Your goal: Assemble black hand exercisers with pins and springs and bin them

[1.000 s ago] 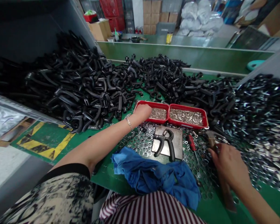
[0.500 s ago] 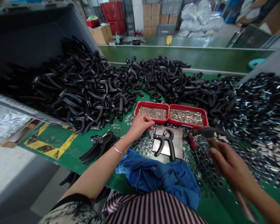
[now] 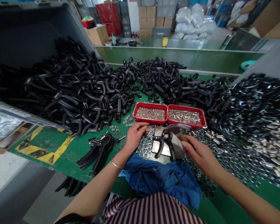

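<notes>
My right hand [image 3: 198, 152] is wrapped round the wooden handle of a hammer [image 3: 177, 127], whose head is over the top of a black hand grip exerciser [image 3: 160, 147]. I cannot tell whether the head touches it. The hand grip lies on a square metal plate [image 3: 156, 132], its two curved handles towards me. To the left of the plate is my left hand [image 3: 135, 135], fingers curled and pressed together; whatever they hold is hidden. A crumpled blue cloth [image 3: 163, 177] lies in front of the plate.
Two red trays [image 3: 150, 119] of small metal parts stand behind the plate. Black handles [image 3: 95, 90] spill from a grey bin [image 3: 79, 25] at left. Assembled hand grips [image 3: 98, 152] lie stacked nearby. Metal rings [image 3: 146, 146] and a heap of metal pins [image 3: 263, 102] surround the work.
My right hand has swung the hammer leftwards from beside the plate to over the hand grip. My left hand has shifted slightly left and down, still beside the plate.
</notes>
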### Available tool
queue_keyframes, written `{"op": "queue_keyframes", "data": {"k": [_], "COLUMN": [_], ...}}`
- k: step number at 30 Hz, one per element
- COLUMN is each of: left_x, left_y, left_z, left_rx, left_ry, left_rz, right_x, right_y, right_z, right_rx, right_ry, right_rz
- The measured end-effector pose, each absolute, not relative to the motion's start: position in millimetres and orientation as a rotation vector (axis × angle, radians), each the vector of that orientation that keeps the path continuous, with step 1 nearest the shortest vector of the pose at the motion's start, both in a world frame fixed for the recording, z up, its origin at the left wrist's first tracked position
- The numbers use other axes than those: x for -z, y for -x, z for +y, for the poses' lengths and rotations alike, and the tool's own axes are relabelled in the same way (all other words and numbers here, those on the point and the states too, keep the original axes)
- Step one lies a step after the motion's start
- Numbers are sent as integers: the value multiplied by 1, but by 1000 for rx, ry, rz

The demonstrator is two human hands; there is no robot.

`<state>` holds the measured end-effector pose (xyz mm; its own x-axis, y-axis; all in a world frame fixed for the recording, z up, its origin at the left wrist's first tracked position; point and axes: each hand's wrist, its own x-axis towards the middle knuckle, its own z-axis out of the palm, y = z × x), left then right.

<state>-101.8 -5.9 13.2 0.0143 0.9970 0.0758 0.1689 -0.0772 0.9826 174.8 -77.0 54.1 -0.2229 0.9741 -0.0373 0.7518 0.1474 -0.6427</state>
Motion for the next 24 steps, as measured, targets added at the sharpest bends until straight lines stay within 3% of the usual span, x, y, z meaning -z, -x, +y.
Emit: {"op": "queue_keyframes", "data": {"k": [4, 8, 17, 24], "left_x": [-8, -7, 2, 9], "left_y": [98, 78, 38, 31], "left_z": [-6, 0, 26, 34], "left_rx": [-1106, -997, -714, -674], "left_ry": [-1483, -1439, -2008, -2068], "left_rz": [1240, 1191, 1283, 1280], "right_x": [-49, -43, -32, -16], "right_y": [-178, -187, -188, -196], "right_z": [-74, -66, -89, -93], "right_rx": [-652, -934, -1256, -1323], "right_ry": [1774, 1680, 1685, 1628], "right_rz": [-2084, -2209, -1377, -1246]}}
